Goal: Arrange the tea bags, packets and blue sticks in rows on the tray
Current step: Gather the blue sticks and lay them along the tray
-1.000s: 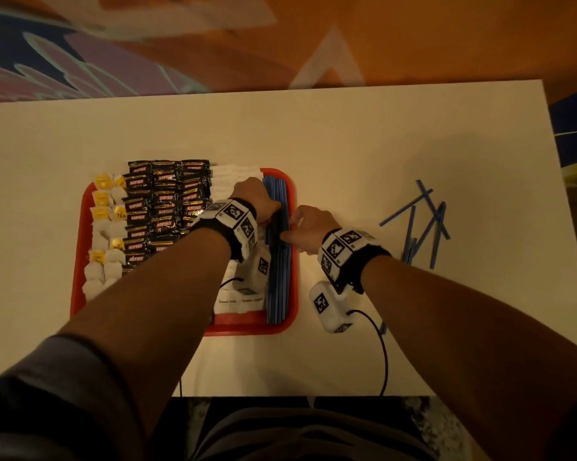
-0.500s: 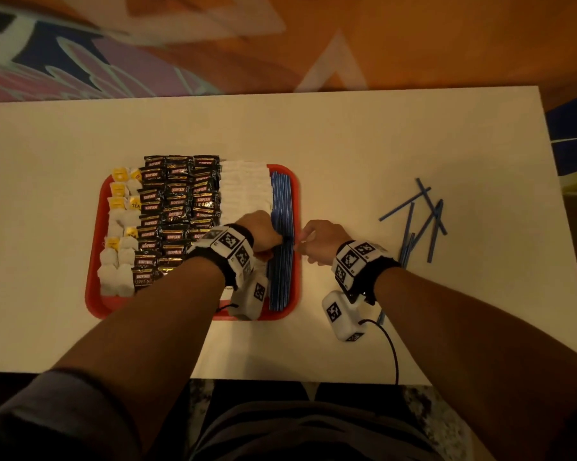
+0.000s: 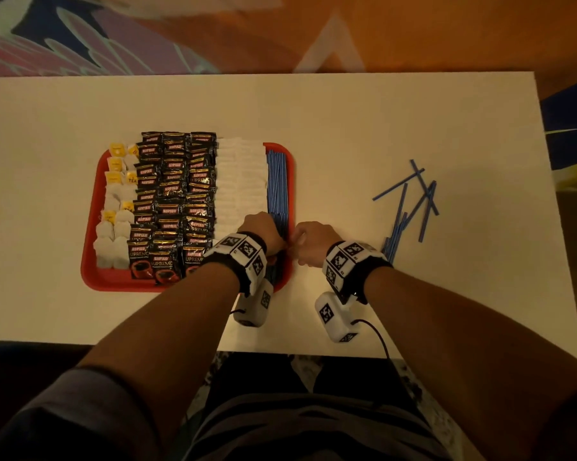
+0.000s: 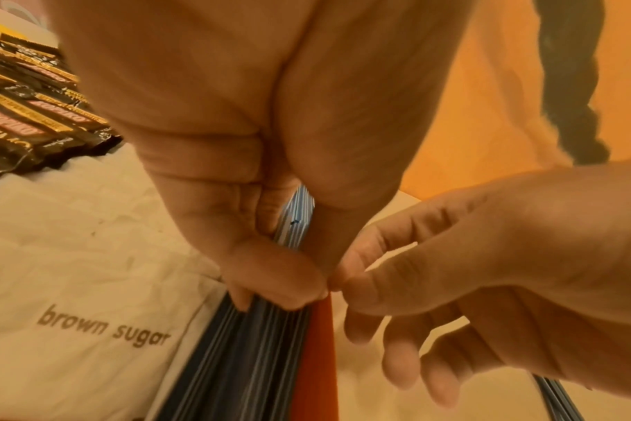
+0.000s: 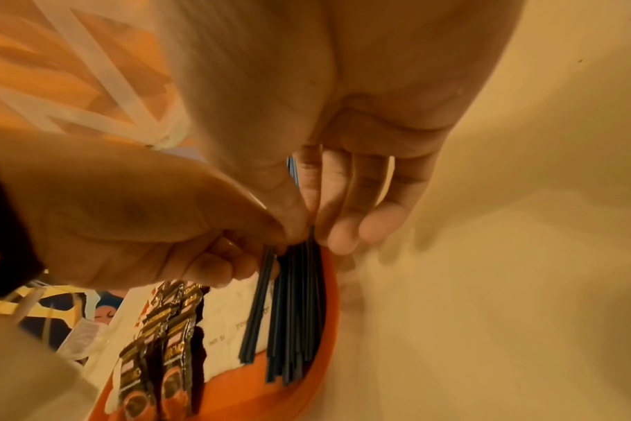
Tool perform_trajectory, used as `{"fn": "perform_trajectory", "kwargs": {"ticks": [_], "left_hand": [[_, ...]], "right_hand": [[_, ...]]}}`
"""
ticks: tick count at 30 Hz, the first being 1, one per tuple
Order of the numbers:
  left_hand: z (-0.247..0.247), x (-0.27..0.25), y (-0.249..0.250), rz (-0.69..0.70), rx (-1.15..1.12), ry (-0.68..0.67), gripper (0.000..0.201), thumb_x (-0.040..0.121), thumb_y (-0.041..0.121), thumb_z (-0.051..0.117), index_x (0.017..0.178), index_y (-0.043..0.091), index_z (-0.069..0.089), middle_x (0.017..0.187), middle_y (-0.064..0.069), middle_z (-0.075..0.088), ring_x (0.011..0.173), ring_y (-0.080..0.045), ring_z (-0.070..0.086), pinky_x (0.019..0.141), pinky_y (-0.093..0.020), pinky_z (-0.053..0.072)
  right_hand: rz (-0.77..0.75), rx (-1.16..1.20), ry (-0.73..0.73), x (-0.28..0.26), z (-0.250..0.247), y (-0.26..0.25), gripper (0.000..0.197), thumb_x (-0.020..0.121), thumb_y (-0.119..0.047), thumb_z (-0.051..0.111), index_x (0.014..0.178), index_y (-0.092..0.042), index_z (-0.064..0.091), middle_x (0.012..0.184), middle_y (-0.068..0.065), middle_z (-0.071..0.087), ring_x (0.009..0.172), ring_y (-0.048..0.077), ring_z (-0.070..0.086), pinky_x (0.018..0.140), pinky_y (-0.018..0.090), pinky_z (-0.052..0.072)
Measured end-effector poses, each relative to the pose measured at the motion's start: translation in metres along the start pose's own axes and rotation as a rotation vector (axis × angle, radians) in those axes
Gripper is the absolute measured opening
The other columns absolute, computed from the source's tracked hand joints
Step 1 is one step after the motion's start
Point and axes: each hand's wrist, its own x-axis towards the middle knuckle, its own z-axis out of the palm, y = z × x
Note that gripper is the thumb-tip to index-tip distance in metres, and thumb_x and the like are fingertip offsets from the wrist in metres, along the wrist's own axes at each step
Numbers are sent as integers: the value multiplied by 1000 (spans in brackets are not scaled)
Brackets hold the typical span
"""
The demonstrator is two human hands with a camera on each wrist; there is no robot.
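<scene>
White table [image 3: 380, 128]: red tray [image 3: 90, 254] w/ "KOPIKO SUPREMO" packets [image 3: 177, 207], "brown sugar" sachets [image 3: 242, 181]; both hands [image 3: 263, 232] [image 3: 310, 241] pinch blue sticks [image 3: 277, 188].

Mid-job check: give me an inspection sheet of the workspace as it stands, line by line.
Surface: pale table, red tray on its left half.
Job's things: on the tray, left to right, tea bags, dark coffee packets, white sugar packets, then blue sticks along the right rim.
Clutter: loose blue sticks crossed on the table at right.
Hands: left hand holds the tray's sticks near their near end; right hand pinches at the same spot.
Cables: black cable from the right wrist camera.
Surroundings: orange patterned floor beyond the table.
</scene>
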Motion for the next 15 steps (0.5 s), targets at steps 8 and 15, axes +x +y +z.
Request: {"fn": "perform_trajectory", "kwargs": {"ticks": [8, 15], "left_hand": [[1, -2, -14, 64, 130, 150, 23, 84, 22, 74, 96, 6, 64, 98, -15, 67, 87, -31, 68, 68, -33, 54], [5, -5, -27, 102, 156, 139, 18, 87, 23, 73, 91, 6, 70, 93, -12, 69, 83, -24, 61, 67, -30, 44]], "right_hand": [[-107, -94, 97, 8, 11, 5, 41, 82, -14, 72, 117, -24, 54, 91, 0, 60, 84, 22, 62, 71, 29, 49], [-157, -240, 89, 10, 13, 13, 47, 84, -17, 70, 126, -27, 54, 108, 3, 51, 100, 22, 55, 86, 32, 48]]}}
